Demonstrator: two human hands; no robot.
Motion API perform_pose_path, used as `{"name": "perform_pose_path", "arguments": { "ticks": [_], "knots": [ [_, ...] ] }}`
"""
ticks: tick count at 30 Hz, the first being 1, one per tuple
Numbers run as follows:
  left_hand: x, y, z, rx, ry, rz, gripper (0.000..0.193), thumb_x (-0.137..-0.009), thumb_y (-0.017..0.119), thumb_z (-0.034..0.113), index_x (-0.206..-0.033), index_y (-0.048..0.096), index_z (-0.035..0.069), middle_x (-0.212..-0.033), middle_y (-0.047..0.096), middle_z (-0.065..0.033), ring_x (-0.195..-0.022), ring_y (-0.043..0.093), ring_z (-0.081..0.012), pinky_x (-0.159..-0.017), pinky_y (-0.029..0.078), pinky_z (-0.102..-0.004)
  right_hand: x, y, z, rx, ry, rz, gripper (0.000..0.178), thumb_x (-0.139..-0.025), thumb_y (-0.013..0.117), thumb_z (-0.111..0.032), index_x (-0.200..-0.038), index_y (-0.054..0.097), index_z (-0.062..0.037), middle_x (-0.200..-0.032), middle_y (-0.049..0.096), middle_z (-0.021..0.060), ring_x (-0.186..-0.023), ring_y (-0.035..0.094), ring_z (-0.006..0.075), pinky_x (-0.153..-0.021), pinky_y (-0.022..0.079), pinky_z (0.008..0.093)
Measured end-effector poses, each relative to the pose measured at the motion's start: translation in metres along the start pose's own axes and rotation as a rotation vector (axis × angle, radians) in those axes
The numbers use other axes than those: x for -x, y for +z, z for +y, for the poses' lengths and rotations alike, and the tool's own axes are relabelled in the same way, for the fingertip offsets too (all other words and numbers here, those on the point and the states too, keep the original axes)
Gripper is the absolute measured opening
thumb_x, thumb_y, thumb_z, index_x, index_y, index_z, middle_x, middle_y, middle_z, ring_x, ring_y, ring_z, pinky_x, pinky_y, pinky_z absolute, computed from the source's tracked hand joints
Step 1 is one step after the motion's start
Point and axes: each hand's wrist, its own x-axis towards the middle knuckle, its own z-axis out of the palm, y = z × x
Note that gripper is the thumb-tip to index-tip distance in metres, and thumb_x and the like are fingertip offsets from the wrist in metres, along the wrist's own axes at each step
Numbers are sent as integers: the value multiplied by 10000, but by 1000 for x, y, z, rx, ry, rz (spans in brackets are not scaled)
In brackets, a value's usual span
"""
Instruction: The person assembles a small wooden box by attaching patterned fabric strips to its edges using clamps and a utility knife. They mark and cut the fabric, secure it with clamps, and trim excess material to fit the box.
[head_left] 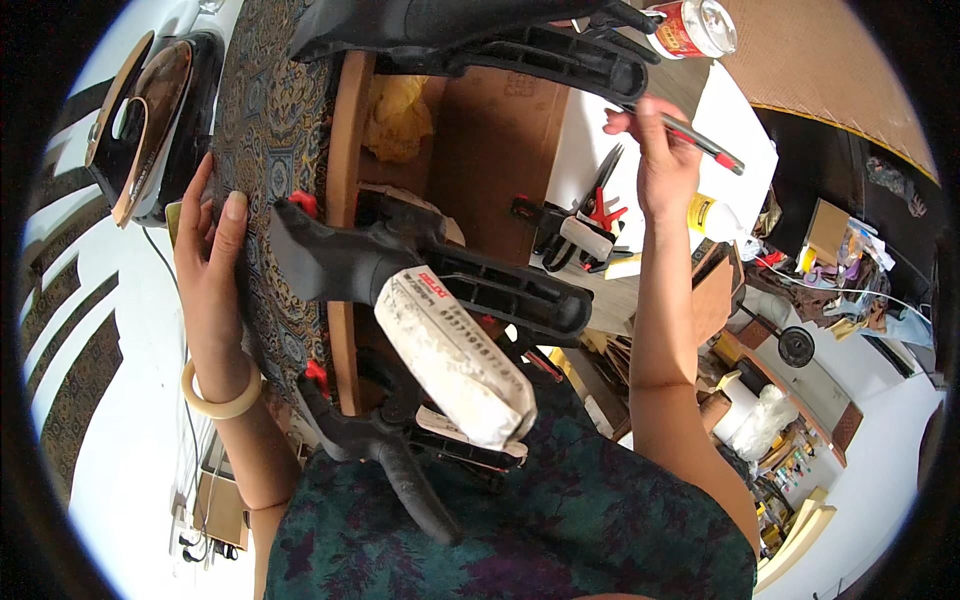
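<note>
My left hand [212, 235] lies with fingers stretched along the outer side of a panel covered in blue-and-gold patterned fabric [275, 120]. A yellowish edge of something shows beside its fingers; the rest is hidden. Raised on the right, my right hand [668, 165] is closed around a slim black tool with red parts [712, 148], whose exact kind I cannot make out. Black clamps with red tips grip the panel and its wooden edge [348, 120]: an upper one [400, 25], a middle one [340, 250] and a lower one [370, 430]. A worn white wrapped piece [455, 360] slants across the middle clamp.
Behind the wooden edge is a brown recess with a crumpled yellow bag [400, 118]. Pliers with red handles [604, 205] lie near a white sheet [745, 125]. A red-and-white can [695, 28] and yellow-labelled bottle [715, 215] stand right. A glossy brown-and-black object [160, 120] is left.
</note>
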Motion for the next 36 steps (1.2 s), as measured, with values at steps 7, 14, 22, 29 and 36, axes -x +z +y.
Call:
{"name": "perform_pose_path", "arguments": {
  "ticks": [7, 14, 22, 29, 36],
  "knots": [
    [-1, -3, -1, 16, -16, -29, 677, -975, 681, 408, -1524, 454, 85, -1271, 623, -156, -1136, 591, -201, -1026, 446, -320, -22, 7, 12, 122, 65, -236, 161, -940, 736, -87, -1008, 720, 58, -834, 737, 117, -719, 702, 159, -693, 565, 274],
    [-2, -2, -5, -13, 20, -24, 696, -971, 681, 426, -1530, 446, 82, -1269, 624, -165, -1127, 598, -210, -1024, 450, -325, -29, 5, 21, 67, 91, -244, 143, -936, 698, -50, -1002, 721, 75, -835, 733, 135, -710, 700, 171, -676, 561, 281],
    [-1, -3, -4, -40, 48, -23, 714, -960, 688, 450, -1522, 455, 76, -1280, 625, -187, -1163, 605, -232, -1043, 455, -339, -28, 6, 19, 88, 90, -217, 141, -933, 696, -39, -982, 714, 92, -810, 726, 140, -698, 695, 178, -676, 559, 286],
    [-2, -3, -7, -37, 64, -25, 720, -952, 695, 457, -1519, 461, 81, -1292, 615, -201, -1173, 603, -242, -1046, 456, -340, -23, 9, 17, 85, 82, -189, 139, -934, 680, -28, -979, 718, 99, -809, 724, 132, -699, 680, 166, -702, 549, 281],
    [-2, -6, -10, -74, 75, -15, 723, -948, 697, 465, -1520, 465, 89, -1285, 610, -195, -1174, 590, -233, -1051, 442, -335, -23, 6, 16, 112, 96, -234, 154, -941, 687, -46, -980, 717, 101, -816, 727, 133, -703, 679, 162, -702, 545, 278]
  ]
}}
